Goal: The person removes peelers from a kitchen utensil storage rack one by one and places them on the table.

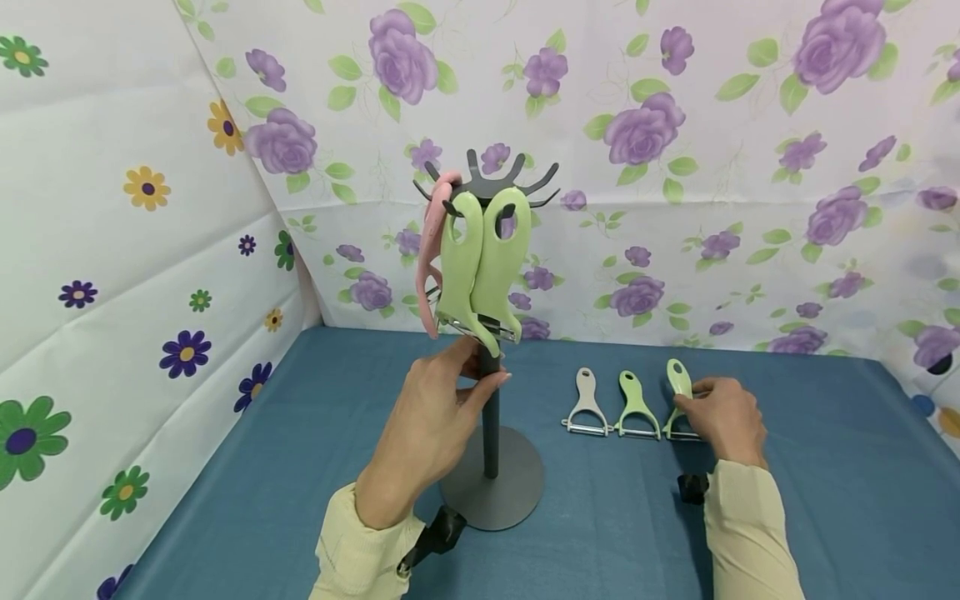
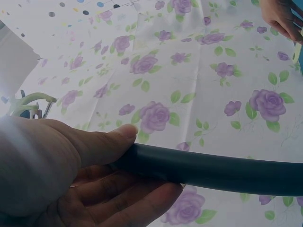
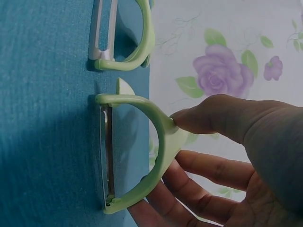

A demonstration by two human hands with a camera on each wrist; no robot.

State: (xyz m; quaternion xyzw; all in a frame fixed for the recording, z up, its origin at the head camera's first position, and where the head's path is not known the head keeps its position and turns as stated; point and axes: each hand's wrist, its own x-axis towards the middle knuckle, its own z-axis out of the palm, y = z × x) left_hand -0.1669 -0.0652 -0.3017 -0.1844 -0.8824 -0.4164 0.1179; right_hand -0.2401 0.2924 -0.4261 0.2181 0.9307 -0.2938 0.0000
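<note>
My left hand [image 1: 426, 423] grips the dark pole [image 1: 491, 442] of an upright rack, just under the peelers hung there. In the left wrist view, thumb and fingers curl about that pole [image 2: 218, 170]. On the rack's hooks hang a pink peeler [image 1: 430, 250] and two light green peelers [image 1: 501, 258]. Over at the right, my right hand [image 1: 726, 418] pinches the handle of a green Y-shaped peeler [image 1: 678, 379]. Its blade end [image 3: 107, 156] is at the blue cloth in the right wrist view; whether it touches is unclear.
A whitish peeler [image 1: 586, 392] and another green peeler [image 1: 633, 400] lie in a row left of my right hand. The rack's round base [image 1: 517, 500] stands on the blue cloth [image 1: 600, 517]. Flowered sheets [image 1: 720, 167] hang behind and at the left.
</note>
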